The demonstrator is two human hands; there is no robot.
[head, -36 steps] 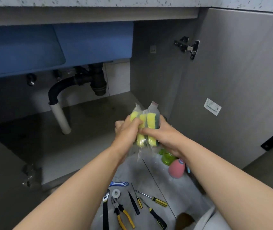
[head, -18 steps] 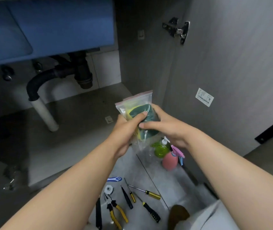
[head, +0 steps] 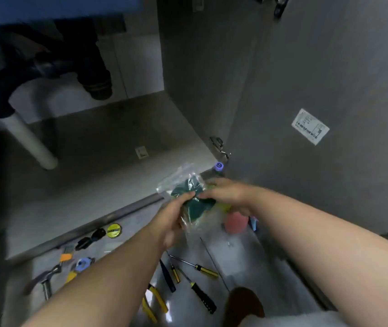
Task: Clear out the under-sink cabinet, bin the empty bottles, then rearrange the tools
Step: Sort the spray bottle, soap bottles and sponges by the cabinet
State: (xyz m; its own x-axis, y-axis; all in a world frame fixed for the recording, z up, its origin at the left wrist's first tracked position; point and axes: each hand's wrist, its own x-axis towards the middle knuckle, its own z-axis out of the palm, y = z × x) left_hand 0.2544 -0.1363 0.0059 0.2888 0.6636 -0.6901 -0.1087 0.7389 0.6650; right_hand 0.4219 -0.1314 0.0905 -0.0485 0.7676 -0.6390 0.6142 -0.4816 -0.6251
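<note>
Our left hand grips the clear bag of sponges from underneath, thumb on top, and our right hand pinches it from the other side. We've got the bag up in the air, just in front of the open cabinet floor. Right behind it, a pink spray bottle stands on the tiles beside the door. Below our arms lie screwdrivers, yellow-handled pliers and, off left, a hammer.

Single head-worn view — tilted steeply down, close over left hand and right hand, grey cabinet floor beyond.
</note>
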